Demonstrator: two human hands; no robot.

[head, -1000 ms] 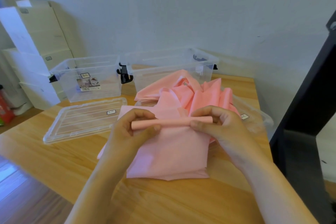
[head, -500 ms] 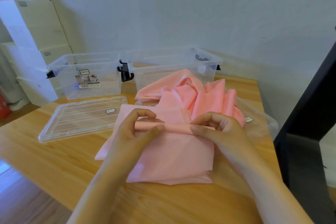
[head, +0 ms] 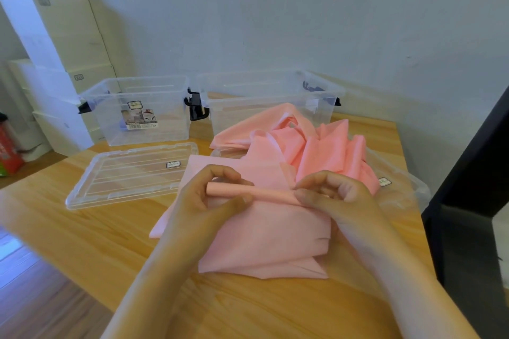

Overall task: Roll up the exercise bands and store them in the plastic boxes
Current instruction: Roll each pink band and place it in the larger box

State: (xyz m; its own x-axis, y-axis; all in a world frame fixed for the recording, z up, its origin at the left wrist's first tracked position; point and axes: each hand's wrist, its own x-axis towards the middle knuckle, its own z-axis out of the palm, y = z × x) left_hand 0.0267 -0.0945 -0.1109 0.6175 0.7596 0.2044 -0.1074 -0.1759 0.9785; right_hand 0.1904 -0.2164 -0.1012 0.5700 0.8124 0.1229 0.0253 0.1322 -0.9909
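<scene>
A pink exercise band lies spread on the wooden table, its far end crumpled into a heap. The near part is rolled into a thin tube. My left hand pinches the tube's left end between thumb and curled fingers. My right hand pinches the right end the same way. Two clear plastic boxes stand open at the back: the left box with a label, and the right box behind the heap.
A clear lid lies flat left of the band. A second clear lid sits under the heap on the right. White cartons are stacked at the far left. A black frame stands by the table's right edge.
The tube has been turned further toward me, taking in more band. Both hands have kept their grip on its ends and shifted slightly.
</scene>
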